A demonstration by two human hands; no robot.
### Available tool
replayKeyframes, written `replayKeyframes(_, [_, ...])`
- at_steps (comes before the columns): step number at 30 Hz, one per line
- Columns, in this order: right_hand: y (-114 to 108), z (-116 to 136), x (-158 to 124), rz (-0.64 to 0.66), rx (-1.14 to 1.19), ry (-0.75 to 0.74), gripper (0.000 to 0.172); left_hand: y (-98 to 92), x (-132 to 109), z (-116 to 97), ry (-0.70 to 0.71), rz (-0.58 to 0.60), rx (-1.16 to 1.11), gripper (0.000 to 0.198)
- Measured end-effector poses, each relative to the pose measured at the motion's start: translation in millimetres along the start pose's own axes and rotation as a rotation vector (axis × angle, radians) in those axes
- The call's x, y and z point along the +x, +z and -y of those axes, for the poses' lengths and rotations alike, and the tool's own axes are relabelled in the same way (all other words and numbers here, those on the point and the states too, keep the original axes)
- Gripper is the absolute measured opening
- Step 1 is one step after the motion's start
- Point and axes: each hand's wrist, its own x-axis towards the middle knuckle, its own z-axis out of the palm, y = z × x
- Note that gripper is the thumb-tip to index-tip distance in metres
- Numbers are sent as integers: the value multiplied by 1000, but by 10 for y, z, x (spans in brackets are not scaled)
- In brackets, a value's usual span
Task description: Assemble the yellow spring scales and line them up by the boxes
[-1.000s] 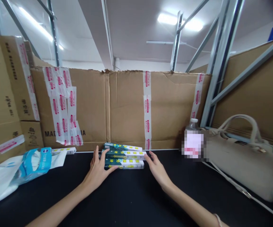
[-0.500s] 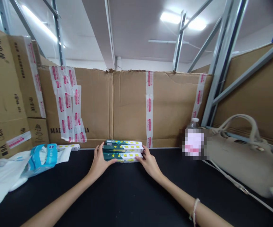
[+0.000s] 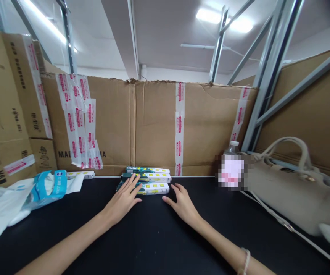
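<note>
– Where are the slim boxes (image 3: 156, 188)?
– Three lie together by the back edge of the black bench (image 3: 153, 236)
– And the hands?
– The left hand (image 3: 124, 199) is spread, fingers laid across the boxes' left part without closing round them; the right hand (image 3: 183, 204), loosely open and holding nothing, is just beside their right end; a beige handbag (image 3: 285, 198) stands toward the bench's right edge

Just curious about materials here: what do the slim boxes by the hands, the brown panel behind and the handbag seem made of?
Slim boxes: probably thin printed card, slightly glossy, with crisp, straight edges.
Brown panel: cardboard, matte, with creases and a ragged top edge.
Handbag: smooth, low sheen, perhaps leather or imitation; the look leaves that open.
</note>
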Motion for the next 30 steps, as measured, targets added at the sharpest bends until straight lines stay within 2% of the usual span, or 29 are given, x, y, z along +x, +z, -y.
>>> replayKeyframes(3, [-27, 115, -64, 43, 5, -20, 42, -37, -40, 14, 28, 29, -4, 34])
replayKeyframes(8, [-133, 297, -137, 125, 118, -42, 20, -103, -86, -67, 24, 47, 14, 39])
replayKeyframes(11, [-166, 370, -168, 159, 227, -42, 23, -118, -83, -115, 24, 40, 32, 39])
replayKeyframes(14, [-163, 430, -189, 199, 300, -40, 37, -129, -72, -115, 9, 42, 51, 44])
replayKeyframes(16, [-159, 460, -195, 239, 311, -50, 43, -132, -69, -96, -10, 49, 68, 41])
replayKeyframes(19, [-179, 485, -182, 263, 283, -79, 37, -118, -74, -65, -50, 45, 104, 28])
replayKeyframes(24, [-239, 504, -147, 203, 260, -147, 37, -68, -96, -42, -95, 53, 133, 27])
replayKeyframes(27, [-224, 491, -148, 210, 306, -120, 30, -64, -104, -38, -80, 89, 122, 28])
replayKeyframes(30, [-184, 447, -138, 247, 374, -65, 34, -85, -105, -33, -77, 110, 124, 29])
